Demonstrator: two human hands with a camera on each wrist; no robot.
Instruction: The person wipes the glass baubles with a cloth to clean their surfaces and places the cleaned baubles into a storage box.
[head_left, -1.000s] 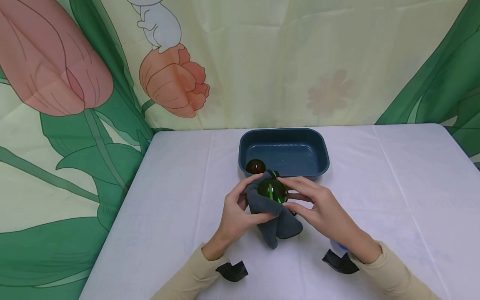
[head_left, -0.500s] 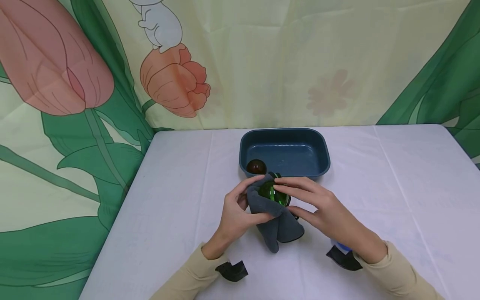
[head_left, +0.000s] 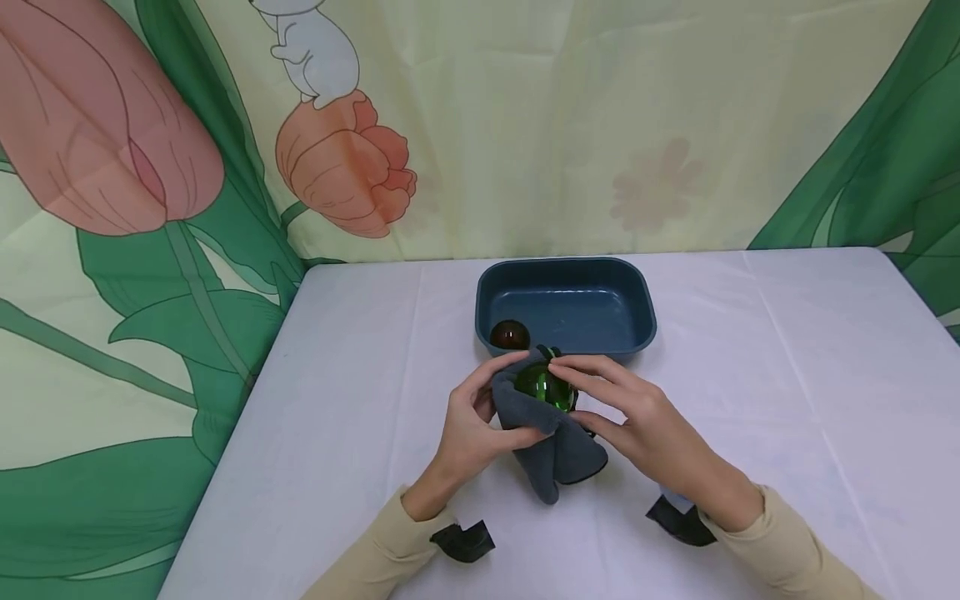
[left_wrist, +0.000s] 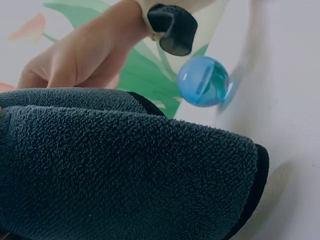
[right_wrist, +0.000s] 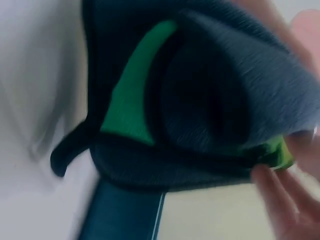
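A dark grey-blue cloth (head_left: 525, 408) wraps the left and under sides of a clear green ball (head_left: 546, 386), above the table just in front of the basin. My left hand (head_left: 476, 433) grips the cloth and the ball inside it, thumb in front. With its fingertips and thumb, my right hand (head_left: 637, 412) holds the ball's right side. The cloth (left_wrist: 125, 165) fills most of the left wrist view, hiding the ball there. In the right wrist view the cloth (right_wrist: 210, 85) hangs in folds, with a bit of the green ball (right_wrist: 280, 152) showing beside fingertips.
A dark blue basin (head_left: 566, 312) stands behind the hands, holding a brown ball (head_left: 510, 334) at its front left corner. A clear blue ball (left_wrist: 202, 81) lies on the white-covered table near my right wrist. A printed curtain (head_left: 525, 125) hangs behind the table.
My right fingers have shifted across the green ball's upper right face and cover more of it. The ball sits slightly turned in the cloth. The left hand has hardly moved.
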